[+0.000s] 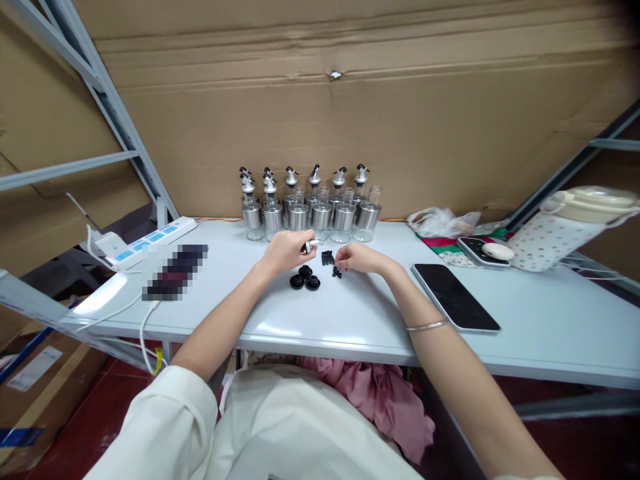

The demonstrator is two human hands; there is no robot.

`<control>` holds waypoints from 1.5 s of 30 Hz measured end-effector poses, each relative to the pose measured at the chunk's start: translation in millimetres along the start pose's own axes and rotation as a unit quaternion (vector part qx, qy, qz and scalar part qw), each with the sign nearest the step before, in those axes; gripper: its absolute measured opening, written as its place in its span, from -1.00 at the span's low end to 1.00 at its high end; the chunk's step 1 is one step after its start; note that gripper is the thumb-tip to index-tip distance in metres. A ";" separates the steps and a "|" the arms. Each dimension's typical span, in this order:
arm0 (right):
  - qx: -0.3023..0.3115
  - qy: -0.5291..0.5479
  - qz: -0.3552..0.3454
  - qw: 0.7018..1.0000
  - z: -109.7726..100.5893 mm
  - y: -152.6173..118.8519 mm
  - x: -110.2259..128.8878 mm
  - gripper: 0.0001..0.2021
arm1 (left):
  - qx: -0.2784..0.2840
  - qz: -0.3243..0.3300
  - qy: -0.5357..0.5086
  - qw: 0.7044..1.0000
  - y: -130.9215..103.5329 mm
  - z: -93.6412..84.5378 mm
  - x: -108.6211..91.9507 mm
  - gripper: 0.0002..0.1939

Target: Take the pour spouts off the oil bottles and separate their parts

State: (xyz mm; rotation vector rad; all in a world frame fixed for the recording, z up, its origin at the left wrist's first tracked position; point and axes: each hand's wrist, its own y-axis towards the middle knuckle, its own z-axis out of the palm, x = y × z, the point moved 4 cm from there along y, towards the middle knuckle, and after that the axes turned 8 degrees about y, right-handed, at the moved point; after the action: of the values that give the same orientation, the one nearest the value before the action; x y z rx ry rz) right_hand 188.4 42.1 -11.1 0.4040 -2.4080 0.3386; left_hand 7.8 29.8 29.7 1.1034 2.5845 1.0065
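Note:
My left hand (286, 251) is closed around a silver pourer spout (312, 245), which pokes out past the thumb and forefinger. Just to the right, my right hand (364, 259) has its fingertips pinched together at a cluster of small black parts (327, 257). Whether a piece sits between those fingertips is too small to make out. Several more tiny black bits (337, 273) lie below the fingers. Three round black stoppers (305, 272) rest on the table in front of my left hand.
Glass bottles with steel bands (320, 217) stand in rows behind my hands, many topped with pourers. A phone (455, 297) lies right of my right forearm. A power strip (155, 240) is at left; a spotted jug (555, 230) and plastic bag (445, 221) are at right.

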 end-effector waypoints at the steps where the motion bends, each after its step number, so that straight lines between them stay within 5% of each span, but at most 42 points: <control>1: -0.001 -0.004 -0.002 1.000 -0.3 -0.3 0.5 -0.88 | 0.000 0.000 0.001 1.000 0.0 0.0 0.1 -0.93; 25: -0.047 -0.106 0.028 0.993 2.0 2.9 2.4 -0.89 | 0.013 -0.004 0.009 1.000 0.1 2.0 -0.4 -0.92; 36: -0.011 -0.006 -0.027 1.000 1.7 -0.3 8.9 -0.85 | 0.013 -0.004 -0.002 1.000 -0.7 2.6 -0.3 -0.93; 45: -0.027 -0.045 -0.033 0.998 -0.5 0.6 4.8 -0.83 | 0.011 -0.005 0.012 1.000 0.1 1.1 -1.4 -0.93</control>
State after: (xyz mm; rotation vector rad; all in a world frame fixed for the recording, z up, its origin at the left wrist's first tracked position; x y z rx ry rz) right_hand 184.9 41.8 -7.7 0.4822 -2.4782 0.2314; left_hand 9.3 29.4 28.8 1.0886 2.6234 0.9958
